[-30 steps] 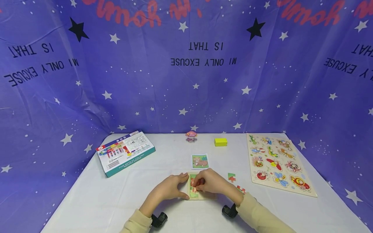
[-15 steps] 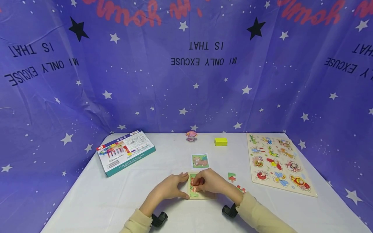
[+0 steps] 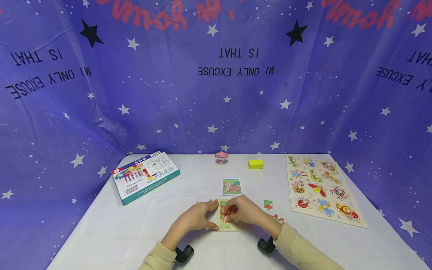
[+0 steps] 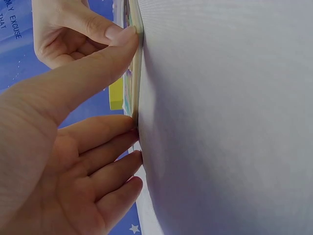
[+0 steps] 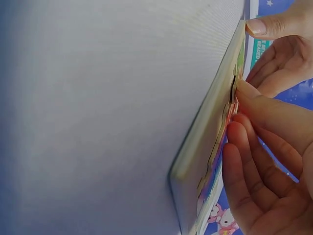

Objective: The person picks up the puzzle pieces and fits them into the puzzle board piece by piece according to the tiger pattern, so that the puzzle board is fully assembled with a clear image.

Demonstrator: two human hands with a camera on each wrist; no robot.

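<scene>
A small wooden jigsaw tray [image 3: 243,227] lies flat on the white table, its left part filled with green and orange picture pieces. My left hand [image 3: 197,216] rests at its left edge, thumb at the near corner and extended fingertips at the far one. Over the tray, my right hand [image 3: 243,210] pinches a puzzle piece [image 5: 233,94] between thumb and fingers, down at the picture's surface; the fingers hide most of this piece. Right of the tray lie a loose green-and-orange puzzle piece [image 3: 268,205] and a red-edged one [image 3: 279,218], partly behind the right forearm.
Just beyond the tray is a picture card [image 3: 231,186] of a bear-like animal. Farther back stand a pink figurine [image 3: 221,158] and a yellow block [image 3: 255,164]. A bead-set box [image 3: 146,177] lies left, an insect peg puzzle [image 3: 322,191] right. A starry purple curtain [image 3: 189,112] encloses the table.
</scene>
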